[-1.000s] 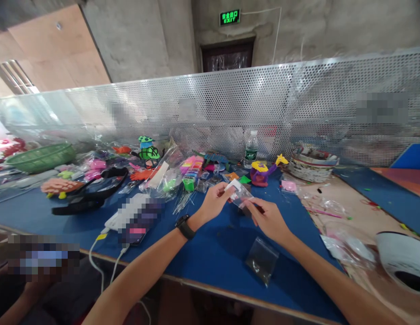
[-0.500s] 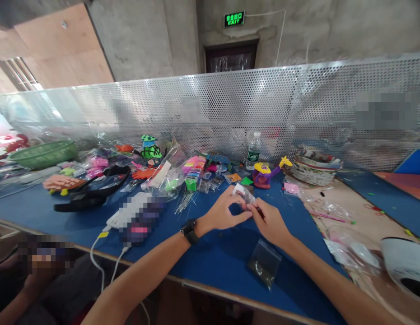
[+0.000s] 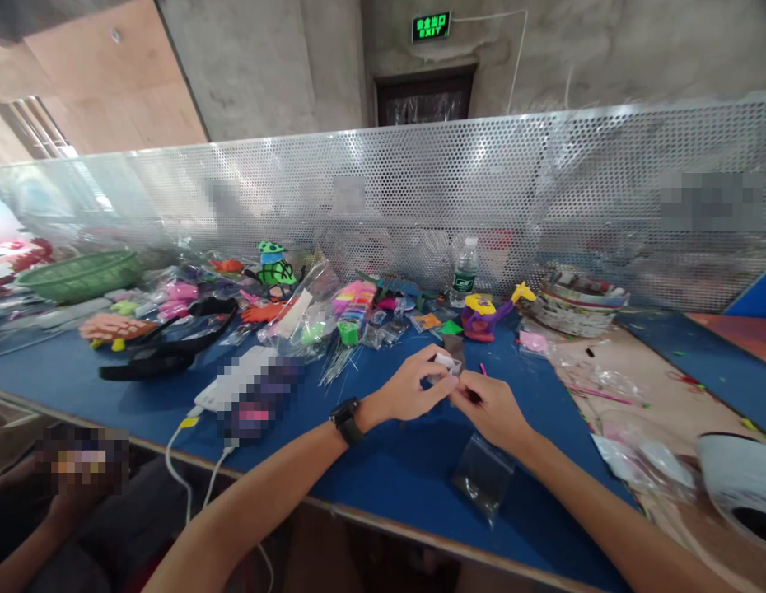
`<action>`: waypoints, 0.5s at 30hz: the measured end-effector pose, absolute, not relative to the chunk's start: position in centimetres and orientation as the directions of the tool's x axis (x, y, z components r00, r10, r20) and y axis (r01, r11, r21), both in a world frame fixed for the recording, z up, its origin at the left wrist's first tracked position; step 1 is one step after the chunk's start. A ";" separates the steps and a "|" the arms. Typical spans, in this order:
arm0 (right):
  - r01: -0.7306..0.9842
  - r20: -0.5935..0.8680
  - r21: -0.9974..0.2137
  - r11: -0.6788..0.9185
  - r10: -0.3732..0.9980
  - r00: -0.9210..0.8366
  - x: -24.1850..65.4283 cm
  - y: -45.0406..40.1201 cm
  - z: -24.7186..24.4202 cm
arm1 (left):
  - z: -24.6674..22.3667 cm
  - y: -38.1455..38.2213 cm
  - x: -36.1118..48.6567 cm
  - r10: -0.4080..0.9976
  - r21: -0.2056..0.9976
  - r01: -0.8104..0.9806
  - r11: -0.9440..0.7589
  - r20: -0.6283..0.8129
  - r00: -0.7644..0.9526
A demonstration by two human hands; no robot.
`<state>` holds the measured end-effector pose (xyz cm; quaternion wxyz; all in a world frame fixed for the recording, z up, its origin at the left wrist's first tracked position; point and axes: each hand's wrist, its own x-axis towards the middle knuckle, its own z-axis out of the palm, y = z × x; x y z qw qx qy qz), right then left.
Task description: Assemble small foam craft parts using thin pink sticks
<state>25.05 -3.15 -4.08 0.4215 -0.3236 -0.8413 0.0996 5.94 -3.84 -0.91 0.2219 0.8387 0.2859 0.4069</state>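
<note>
Above the blue table, my left hand (image 3: pixel 413 387) grips a small clear plastic bag (image 3: pixel 447 361) with something white in it, between thumb and fingers. Close against it, my right hand (image 3: pixel 491 408) has its fingers pinched at the bag's near edge; the fingertips are partly hidden. Nearer the table edge, below my hands, lies a clear zip bag (image 3: pixel 483 479) with dark contents. Just beyond them stands a purple and yellow giraffe figure (image 3: pixel 485 317), with a green piece (image 3: pixel 450 328) and an orange piece (image 3: pixel 427 321) to its left.
A water bottle (image 3: pixel 465 272) and a woven basket (image 3: pixel 577 309) stand by the perforated metal screen (image 3: pixel 395 181). Leftward are thin wires (image 3: pixel 339 362), colourful clay packs (image 3: pixel 357 305), a white power bank (image 3: pixel 235 379) with cables and a black strap (image 3: pixel 173 358). Another person's hand shows at lower left.
Both hands stay together while the small bag has tilted down and lower between the fingers. My right hand has shifted slightly left, closer to my left fingers.
</note>
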 end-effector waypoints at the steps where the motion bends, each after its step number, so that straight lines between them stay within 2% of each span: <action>1: 0.455 0.645 -0.436 0.776 0.622 -0.443 25.0 -3.1 -4.2 | -0.8 -3.8 5.8 0.650 0.608 0.281 -0.742 0.550 0.524; 6: 0.441 0.613 -0.453 0.775 0.630 -0.478 25.2 -3.3 -3.8 | -0.4 -3.4 5.4 0.613 0.621 0.217 -0.753 0.543 0.574; 15: 0.467 0.584 -0.437 0.768 0.638 -0.502 25.3 -3.5 -3.2 | -0.4 -3.0 4.8 0.635 0.609 0.270 -0.746 0.530 0.562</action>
